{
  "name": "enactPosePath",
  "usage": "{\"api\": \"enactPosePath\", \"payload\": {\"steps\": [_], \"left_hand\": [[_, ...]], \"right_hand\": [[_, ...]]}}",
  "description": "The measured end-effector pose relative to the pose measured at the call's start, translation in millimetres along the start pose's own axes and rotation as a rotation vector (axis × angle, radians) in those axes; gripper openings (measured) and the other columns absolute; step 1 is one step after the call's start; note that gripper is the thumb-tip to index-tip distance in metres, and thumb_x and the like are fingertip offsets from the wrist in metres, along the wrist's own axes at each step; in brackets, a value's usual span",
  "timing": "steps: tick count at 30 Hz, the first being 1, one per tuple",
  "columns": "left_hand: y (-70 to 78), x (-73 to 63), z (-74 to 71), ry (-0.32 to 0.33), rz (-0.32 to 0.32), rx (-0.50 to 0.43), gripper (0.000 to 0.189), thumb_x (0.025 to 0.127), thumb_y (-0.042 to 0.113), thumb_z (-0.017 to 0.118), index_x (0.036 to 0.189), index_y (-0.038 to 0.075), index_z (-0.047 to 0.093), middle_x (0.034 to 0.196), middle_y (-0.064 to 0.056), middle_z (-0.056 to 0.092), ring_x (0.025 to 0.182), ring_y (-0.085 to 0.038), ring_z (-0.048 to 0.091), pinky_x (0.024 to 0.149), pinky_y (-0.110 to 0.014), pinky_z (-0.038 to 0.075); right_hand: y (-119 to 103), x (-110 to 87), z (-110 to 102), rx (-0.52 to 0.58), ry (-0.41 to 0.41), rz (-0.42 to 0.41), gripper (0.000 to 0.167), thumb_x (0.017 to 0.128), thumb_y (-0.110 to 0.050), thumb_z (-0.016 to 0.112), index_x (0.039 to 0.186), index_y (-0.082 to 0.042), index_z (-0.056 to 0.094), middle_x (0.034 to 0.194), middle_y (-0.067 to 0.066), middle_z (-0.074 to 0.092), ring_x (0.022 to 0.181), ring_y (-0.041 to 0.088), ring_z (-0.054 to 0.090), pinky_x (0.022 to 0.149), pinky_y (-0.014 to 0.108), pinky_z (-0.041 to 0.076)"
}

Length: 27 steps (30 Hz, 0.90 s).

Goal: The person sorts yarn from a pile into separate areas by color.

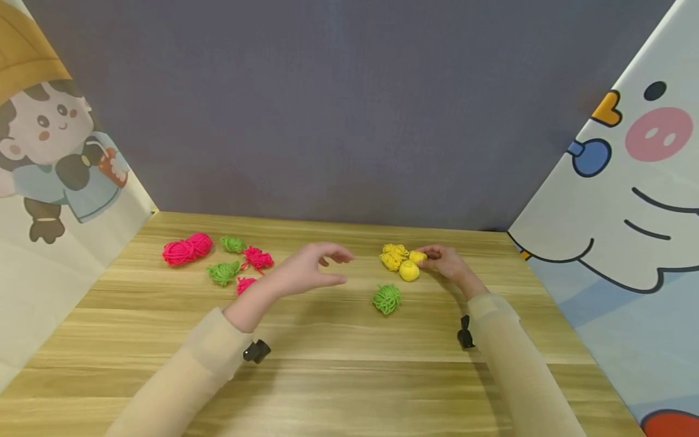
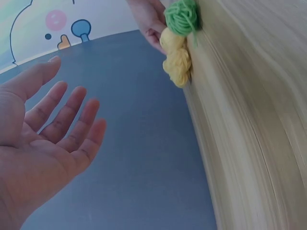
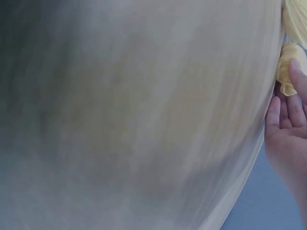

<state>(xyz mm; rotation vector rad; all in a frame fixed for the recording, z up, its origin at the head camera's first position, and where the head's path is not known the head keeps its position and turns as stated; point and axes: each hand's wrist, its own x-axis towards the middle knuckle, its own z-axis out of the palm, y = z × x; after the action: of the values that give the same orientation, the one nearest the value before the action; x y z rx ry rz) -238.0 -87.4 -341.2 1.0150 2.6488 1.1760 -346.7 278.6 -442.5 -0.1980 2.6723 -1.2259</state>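
Note:
At the right of the head view, my right hand point(image 1: 446, 263) pinches a small yellow yarn ball point(image 1: 417, 257) between thumb and fingers, low at the table. The right wrist view shows the thumb lying over this yellow yarn ball point(image 3: 288, 72). Touching close by are another round yellow yarn ball point(image 1: 409, 271) and looser yellow yarn bundles point(image 1: 392, 257). My left hand point(image 1: 306, 269) hovers over the middle of the table with fingers spread and nothing in them. Nearer to me than the yellow group lies a green yarn ball point(image 1: 387, 299).
On the left of the wooden table point(image 1: 338, 388) lie a large pink yarn skein point(image 1: 187, 249), green yarn bundles point(image 1: 224, 273) and smaller pink bundles point(image 1: 258, 258), one partly behind my left forearm. A grey panel point(image 1: 327, 121) rises at the back, with cartoon-printed panels on both sides.

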Motion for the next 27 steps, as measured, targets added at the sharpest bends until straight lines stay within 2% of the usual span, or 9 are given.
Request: {"api": "enactPosePath", "payload": {"steps": [7, 14, 20, 23, 27], "left_hand": [[-7.8, -16.7, -14.3, 0.119, -0.005, -0.020, 0.037, 0.084, 0.020, 0.072, 0.118, 0.013, 0.062, 0.117, -0.001, 0.065, 0.107, -0.020, 0.058, 0.089, -0.038, 0.049], [-20.9, -33.2, -27.3, 0.203, -0.046, -0.017, 0.038, 0.083, 0.020, 0.074, 0.119, 0.018, 0.062, 0.117, 0.003, 0.065, 0.109, -0.014, 0.057, 0.089, -0.035, 0.048], [-35.9, -48.2, -32.4, 0.270, -0.050, 0.011, 0.039, 0.082, 0.016, 0.074, 0.119, 0.012, 0.062, 0.117, -0.003, 0.065, 0.108, -0.018, 0.059, 0.088, -0.039, 0.050], [-43.1, -57.7, -35.7, 0.307, -0.085, 0.004, 0.040, 0.082, 0.016, 0.074, 0.119, 0.011, 0.062, 0.117, -0.005, 0.065, 0.104, -0.022, 0.060, 0.085, -0.042, 0.051], [-54.7, -71.0, -41.3, 0.318, -0.157, -0.019, 0.041, 0.082, 0.020, 0.074, 0.121, 0.014, 0.061, 0.120, -0.006, 0.063, 0.102, -0.028, 0.059, 0.083, -0.046, 0.051]], "right_hand": [[0, 0.5, 0, 0.014, -0.008, 0.005, 0.046, 0.089, -0.023, 0.066, 0.130, -0.006, 0.055, 0.135, 0.019, 0.052, 0.128, 0.033, 0.045, 0.104, 0.046, 0.039], [-2, -0.7, 0, 0.007, -0.006, 0.001, 0.044, 0.089, -0.021, 0.066, 0.129, -0.006, 0.056, 0.133, 0.019, 0.054, 0.126, 0.033, 0.047, 0.103, 0.046, 0.040], [-2, -1.1, 1, 0.005, -0.005, 0.009, 0.043, 0.089, -0.022, 0.066, 0.128, -0.006, 0.056, 0.131, 0.018, 0.055, 0.123, 0.033, 0.049, 0.102, 0.046, 0.041], [-2, -1.6, 0, 0.006, -0.009, 0.011, 0.044, 0.089, -0.023, 0.066, 0.128, -0.006, 0.056, 0.131, 0.018, 0.055, 0.124, 0.033, 0.048, 0.102, 0.046, 0.041], [-3, -1.8, 0, 0.010, -0.009, 0.009, 0.044, 0.089, -0.024, 0.067, 0.128, -0.006, 0.056, 0.131, 0.018, 0.055, 0.124, 0.033, 0.048, 0.102, 0.046, 0.041]]}}
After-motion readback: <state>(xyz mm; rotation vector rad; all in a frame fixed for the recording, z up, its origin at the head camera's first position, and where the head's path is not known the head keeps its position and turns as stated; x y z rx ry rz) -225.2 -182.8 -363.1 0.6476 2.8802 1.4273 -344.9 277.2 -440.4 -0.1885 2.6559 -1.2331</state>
